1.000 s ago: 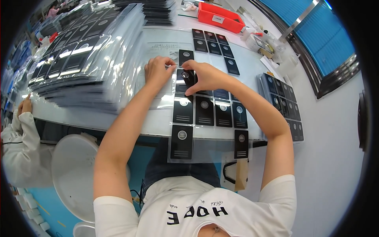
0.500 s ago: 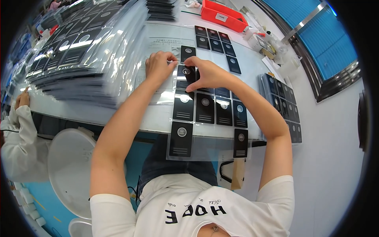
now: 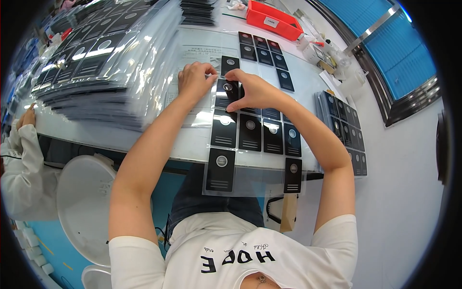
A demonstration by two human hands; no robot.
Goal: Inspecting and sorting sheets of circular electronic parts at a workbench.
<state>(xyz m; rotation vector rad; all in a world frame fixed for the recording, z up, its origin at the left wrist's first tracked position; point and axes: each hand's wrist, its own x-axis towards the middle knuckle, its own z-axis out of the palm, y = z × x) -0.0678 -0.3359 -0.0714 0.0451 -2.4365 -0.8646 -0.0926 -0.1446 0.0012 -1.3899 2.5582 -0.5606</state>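
Observation:
A clear plastic pocket sheet [image 3: 250, 180] filled with black cards lies before me and hangs over the table's near edge. Each card bears a round silvery spot and pale lines. My left hand [image 3: 195, 79] is closed in a pinch at the sheet's left edge, its fingertips by the upper-left pockets. From the right, my right hand [image 3: 256, 90] spans one black card [image 3: 227, 90], index finger at its top edge and thumb at its bottom. Lower cards, such as a corner card [image 3: 220, 168], stay in view; my right hand and forearm partly cover others.
Tall stacks of filled clear sheets [image 3: 82, 62] occupy the left side. Another card stack [image 3: 353, 125] stands right. Loose-looking cards [image 3: 263, 55] lie beyond my hands, with a red bin [image 3: 273, 20] behind. A white round stool [image 3: 86, 207] and another person's hand [image 3: 29, 118] are at left.
Both hands hold nearly the same pose and place. The whole view has shifted very slightly; the other person's hand at the left has moved a little.

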